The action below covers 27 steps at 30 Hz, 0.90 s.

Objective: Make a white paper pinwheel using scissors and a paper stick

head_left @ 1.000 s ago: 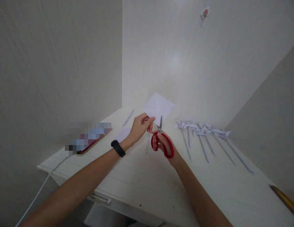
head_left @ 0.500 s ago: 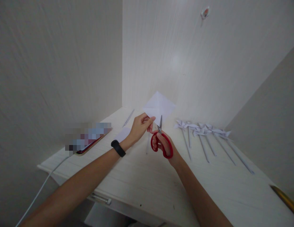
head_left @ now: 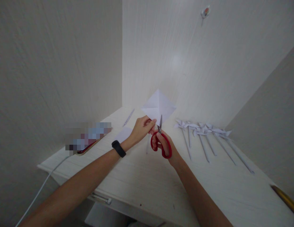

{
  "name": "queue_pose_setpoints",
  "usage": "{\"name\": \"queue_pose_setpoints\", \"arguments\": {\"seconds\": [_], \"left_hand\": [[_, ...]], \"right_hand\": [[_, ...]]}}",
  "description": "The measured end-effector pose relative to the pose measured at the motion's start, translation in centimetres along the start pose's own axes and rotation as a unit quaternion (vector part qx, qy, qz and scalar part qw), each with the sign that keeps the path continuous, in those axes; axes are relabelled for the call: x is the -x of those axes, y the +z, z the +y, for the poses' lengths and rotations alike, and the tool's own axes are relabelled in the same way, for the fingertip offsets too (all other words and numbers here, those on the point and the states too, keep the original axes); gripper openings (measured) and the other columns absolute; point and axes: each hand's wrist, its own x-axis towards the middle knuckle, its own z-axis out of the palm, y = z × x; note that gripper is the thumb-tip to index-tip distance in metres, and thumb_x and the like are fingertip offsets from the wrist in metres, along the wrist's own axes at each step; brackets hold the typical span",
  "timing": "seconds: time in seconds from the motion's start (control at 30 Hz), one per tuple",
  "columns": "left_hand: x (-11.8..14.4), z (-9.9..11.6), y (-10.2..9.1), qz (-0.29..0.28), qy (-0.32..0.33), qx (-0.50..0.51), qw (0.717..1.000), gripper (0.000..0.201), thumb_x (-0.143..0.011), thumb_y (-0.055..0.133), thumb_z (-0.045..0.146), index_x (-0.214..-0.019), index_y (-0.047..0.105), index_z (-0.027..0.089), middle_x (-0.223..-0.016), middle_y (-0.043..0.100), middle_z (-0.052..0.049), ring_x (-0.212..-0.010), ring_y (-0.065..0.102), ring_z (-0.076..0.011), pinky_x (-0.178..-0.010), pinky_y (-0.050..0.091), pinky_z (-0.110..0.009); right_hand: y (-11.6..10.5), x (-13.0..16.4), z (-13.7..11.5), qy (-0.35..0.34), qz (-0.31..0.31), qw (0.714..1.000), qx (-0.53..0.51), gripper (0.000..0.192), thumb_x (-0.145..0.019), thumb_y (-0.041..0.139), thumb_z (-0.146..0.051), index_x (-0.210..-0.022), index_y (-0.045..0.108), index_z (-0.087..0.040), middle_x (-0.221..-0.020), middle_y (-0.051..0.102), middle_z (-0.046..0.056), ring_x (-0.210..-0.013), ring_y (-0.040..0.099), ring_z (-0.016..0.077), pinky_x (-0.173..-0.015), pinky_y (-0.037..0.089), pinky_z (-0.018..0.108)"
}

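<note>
In the head view, left of the row of paper pinwheels (head_left: 200,130), the person's left hand (head_left: 142,127) pinches a creased white paper square (head_left: 158,102) near its closest corner, while the right hand (head_left: 165,146) grips red-handled scissors (head_left: 159,129), also left of the pinwheels, with one blade showing over the paper.

A broad black wristband (head_left: 118,148) circles the left forearm (head_left: 82,175), which is bare like the right forearm (head_left: 195,186).

Matt paper is seen in the white square sheet (head_left: 159,103), smooth metal at its six o'clock in red plastic-handled scissors (head_left: 159,130).
</note>
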Motion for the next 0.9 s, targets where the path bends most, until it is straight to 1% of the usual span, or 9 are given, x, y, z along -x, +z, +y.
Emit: {"name": "queue_pose_setpoints", "arguments": {"seconds": [0.1,0.3,0.47,0.9], "left_hand": [[0.07,0.12,-0.05,-0.006,0.0,-0.018,1.0,0.035,-0.085,0.052,0.042,-0.062,0.051,0.015,-0.047,0.054,0.002,-0.042,0.05,-0.0086,-0.045,0.04,-0.02],[0.11,0.09,-0.09,-0.03,-0.004,-0.012,0.999,0.034,-0.084,0.053,0.041,-0.062,0.052,0.015,-0.049,0.055,0.002,-0.042,0.05,-0.0086,-0.044,0.039,-0.02],[0.12,0.11,-0.09,-0.035,-0.005,-0.01,0.999,0.034,-0.084,0.052,0.041,-0.062,0.052,0.015,-0.048,0.055,0.002,-0.042,0.05,-0.0087,-0.044,0.039,-0.02],[0.03,0.26,-0.04,-0.021,-0.008,-0.017,1.0,0.032,-0.084,0.053,0.039,-0.064,0.051,0.014,-0.046,0.053,0.003,-0.04,0.048,-0.0079,-0.043,0.039,-0.019]], "right_hand": [[-0.04,0.05,-0.04,0.002,-0.008,1.0,-0.014,0.027,-0.087,0.049,-0.048,-0.089,0.049,-0.022,-0.063,0.049,-0.004,-0.052,0.046,0.0111,-0.049,0.038,0.025],[-0.18,0.02,0.0,-0.003,-0.035,0.999,-0.032,0.026,-0.088,0.047,-0.048,-0.09,0.048,-0.022,-0.069,0.051,-0.002,-0.057,0.048,0.0119,-0.054,0.041,0.027],[-0.11,-0.02,0.09,-0.006,-0.029,0.999,-0.036,0.026,-0.089,0.047,-0.048,-0.09,0.048,-0.022,-0.069,0.051,-0.002,-0.057,0.048,0.0119,-0.054,0.041,0.027],[0.21,-0.11,0.09,-0.006,-0.003,1.0,-0.019,0.029,-0.086,0.048,-0.05,-0.089,0.049,-0.021,-0.063,0.049,-0.004,-0.051,0.046,0.0106,-0.047,0.039,0.024]]}}
